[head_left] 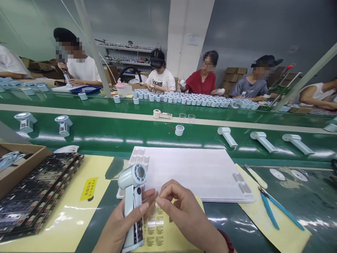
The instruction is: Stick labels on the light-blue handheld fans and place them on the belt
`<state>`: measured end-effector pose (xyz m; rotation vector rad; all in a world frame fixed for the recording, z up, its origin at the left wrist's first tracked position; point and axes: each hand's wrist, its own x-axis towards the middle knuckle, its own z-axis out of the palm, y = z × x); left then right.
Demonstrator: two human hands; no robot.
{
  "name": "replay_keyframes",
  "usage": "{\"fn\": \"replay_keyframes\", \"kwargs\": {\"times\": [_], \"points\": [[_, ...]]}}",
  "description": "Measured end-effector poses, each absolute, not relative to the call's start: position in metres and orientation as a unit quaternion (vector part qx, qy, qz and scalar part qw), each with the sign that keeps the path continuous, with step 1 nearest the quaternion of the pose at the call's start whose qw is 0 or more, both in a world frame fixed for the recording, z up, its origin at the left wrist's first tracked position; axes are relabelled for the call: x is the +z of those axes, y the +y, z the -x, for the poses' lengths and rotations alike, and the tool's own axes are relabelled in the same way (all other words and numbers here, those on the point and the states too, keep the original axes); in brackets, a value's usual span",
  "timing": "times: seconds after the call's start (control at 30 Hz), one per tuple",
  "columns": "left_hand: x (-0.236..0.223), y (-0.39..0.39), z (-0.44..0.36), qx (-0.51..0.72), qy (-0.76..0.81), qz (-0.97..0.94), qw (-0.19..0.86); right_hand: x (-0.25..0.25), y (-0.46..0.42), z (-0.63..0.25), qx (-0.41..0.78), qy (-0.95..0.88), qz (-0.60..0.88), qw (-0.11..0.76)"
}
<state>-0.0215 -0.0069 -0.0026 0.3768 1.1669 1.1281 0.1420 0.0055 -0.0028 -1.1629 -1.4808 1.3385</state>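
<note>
Left hand (117, 221) wrapped round a pale-blue handheld fan (129, 202), head up, right in front of the white sheet stack (189, 172)! Right hand (184, 207) curled just beside it, above the yellow label sheet (168, 242), and whether it's gripping anything, I can't tell.

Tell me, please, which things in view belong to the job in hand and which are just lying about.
Likely part of the job:
handheld fan, held in the left hand
yellow printed sheet, below the right hand

Apparently just lying about:
blue-handled cutters
white-handled knife
two white discs
</note>
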Motion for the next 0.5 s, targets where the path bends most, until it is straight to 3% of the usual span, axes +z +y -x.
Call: {"fn": "replay_keyframes", "kwargs": {"times": [0.13,0.5], "points": [[0.009,0.001,0.018,0.520,0.503,-0.173,0.668,0.013,0.002,-0.128,0.576,-0.578,0.399,0.418],[0.007,0.018,0.022,0.568,0.489,-0.137,0.648,0.026,0.011,-0.117,0.522,-0.637,0.425,0.375]]}}
